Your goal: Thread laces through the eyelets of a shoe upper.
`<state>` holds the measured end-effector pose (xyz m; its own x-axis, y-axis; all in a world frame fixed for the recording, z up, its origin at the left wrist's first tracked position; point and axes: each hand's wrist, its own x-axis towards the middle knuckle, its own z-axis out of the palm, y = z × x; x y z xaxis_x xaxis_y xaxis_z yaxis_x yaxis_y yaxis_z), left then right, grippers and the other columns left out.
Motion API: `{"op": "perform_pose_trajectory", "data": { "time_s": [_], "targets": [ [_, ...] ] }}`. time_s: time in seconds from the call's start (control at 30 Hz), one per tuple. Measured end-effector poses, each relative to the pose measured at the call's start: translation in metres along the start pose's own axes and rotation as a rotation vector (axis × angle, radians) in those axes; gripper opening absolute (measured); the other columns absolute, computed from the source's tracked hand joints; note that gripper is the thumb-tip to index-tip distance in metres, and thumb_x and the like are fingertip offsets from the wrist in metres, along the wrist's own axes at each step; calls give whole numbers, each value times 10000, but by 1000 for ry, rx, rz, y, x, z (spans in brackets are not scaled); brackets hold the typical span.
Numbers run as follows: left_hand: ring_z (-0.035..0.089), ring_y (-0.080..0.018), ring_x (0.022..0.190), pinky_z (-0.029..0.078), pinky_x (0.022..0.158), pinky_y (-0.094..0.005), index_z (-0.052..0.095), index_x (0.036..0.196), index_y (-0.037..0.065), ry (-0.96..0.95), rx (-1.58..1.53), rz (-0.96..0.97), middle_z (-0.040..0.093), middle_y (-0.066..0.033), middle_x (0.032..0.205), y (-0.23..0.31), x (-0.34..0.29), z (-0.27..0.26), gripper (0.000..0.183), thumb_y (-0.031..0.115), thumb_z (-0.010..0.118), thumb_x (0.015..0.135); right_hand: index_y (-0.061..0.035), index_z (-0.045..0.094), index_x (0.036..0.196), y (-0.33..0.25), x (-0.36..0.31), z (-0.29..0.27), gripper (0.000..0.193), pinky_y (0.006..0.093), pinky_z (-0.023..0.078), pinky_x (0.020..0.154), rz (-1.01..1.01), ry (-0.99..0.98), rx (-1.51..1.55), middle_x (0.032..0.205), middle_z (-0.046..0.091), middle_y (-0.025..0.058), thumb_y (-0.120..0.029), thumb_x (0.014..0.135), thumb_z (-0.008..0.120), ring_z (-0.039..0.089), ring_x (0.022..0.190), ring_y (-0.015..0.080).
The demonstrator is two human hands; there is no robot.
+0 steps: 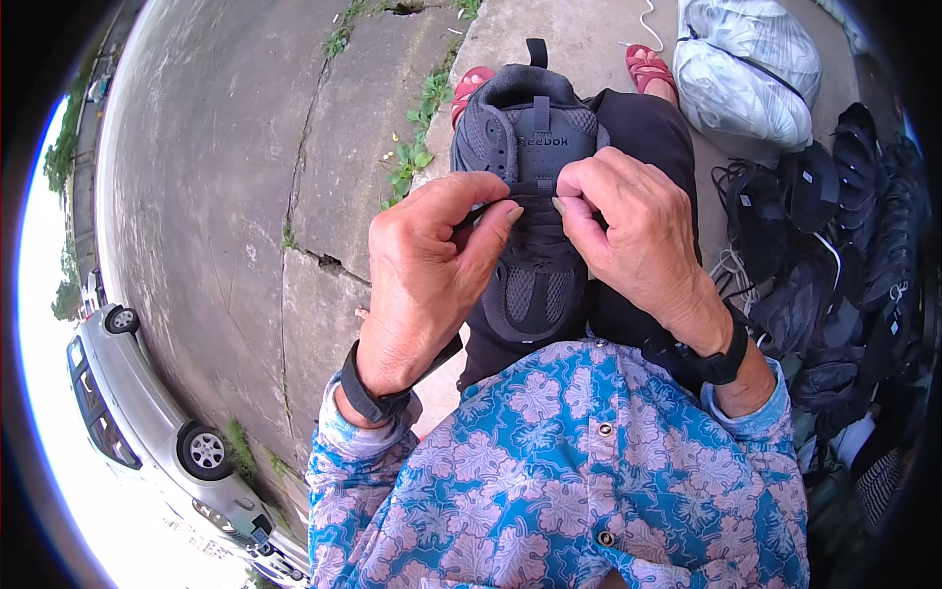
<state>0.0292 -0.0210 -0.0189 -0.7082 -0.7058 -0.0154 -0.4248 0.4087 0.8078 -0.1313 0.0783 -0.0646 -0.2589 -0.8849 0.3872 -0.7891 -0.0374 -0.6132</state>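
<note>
A dark grey sneaker point(535, 231) lies across my lap, its toe towards me and its heel loop away from me. Black lace point(532, 187) crosses the shoe below the tongue. On the left side, my left hand point(427, 255) is closed, thumb and forefinger pinching a dark length of lace at the eyelet edge. Opposite it, my right hand point(628, 231) pinches at the other end of the same lace row, its fingertips against the shoe. Some upper eyelets on the left flap show no lace. The fingertips partly hide the lace ends.
A heap of dark shoes point(819, 285) with loose laces lies at my right. Beyond it stands a stuffed white plastic bag point(751, 69). Cracked concrete point(334, 196) with weeds point(409, 162) stretches to the left, where a silver car point(157, 393) is parked.
</note>
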Motion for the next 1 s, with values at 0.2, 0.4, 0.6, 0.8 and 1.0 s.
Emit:
{"op": "perform_pose_trajectory", "data": {
  "time_s": [0.2, 0.4, 0.6, 0.8, 1.0],
  "targets": [
    [572, -143, 629, 458, 552, -257, 685, 894, 19, 86, 139, 96, 655, -66, 756, 0, 2, 6, 119, 42, 730, 786, -79, 547, 781, 1, 0, 1, 126, 360, 427, 551, -11, 30, 7, 709, 544, 58, -48, 747, 664, 585, 629, 244],
    [563, -162, 600, 451, 533, -270, 692, 878, 36, 117, 247, 108, 652, -78, 727, 1, 2, 10, 133, 46, 748, 758, -81, 542, 782, 2, 1, 3, 129, 362, 429, 541, 16, 37, 39, 693, 542, 57, -45, 745, 661, 584, 615, 250],
    [494, -78, 534, 401, 489, -229, 693, 868, 25, 121, 266, 188, 631, -50, 693, 0, 2, 8, 122, 24, 747, 759, -82, 543, 781, 4, 0, 2, 124, 356, 424, 544, -4, 42, 47, 705, 545, 56, -46, 749, 658, 581, 617, 250],
    [516, -101, 534, 417, 497, -241, 687, 852, 36, 152, 322, 197, 621, -59, 677, 4, 3, 10, 130, 35, 750, 738, -81, 548, 786, 4, 0, 2, 127, 350, 418, 543, -12, 36, 41, 710, 544, 50, -51, 746, 665, 572, 611, 243],
    [531, -98, 558, 426, 515, -235, 689, 862, 30, 98, 268, 202, 630, -57, 693, 3, 4, 11, 132, 35, 753, 746, -84, 547, 791, 5, 0, 3, 137, 346, 414, 538, -12, 41, 45, 711, 541, 47, -56, 741, 672, 567, 605, 241]
  ]
}}
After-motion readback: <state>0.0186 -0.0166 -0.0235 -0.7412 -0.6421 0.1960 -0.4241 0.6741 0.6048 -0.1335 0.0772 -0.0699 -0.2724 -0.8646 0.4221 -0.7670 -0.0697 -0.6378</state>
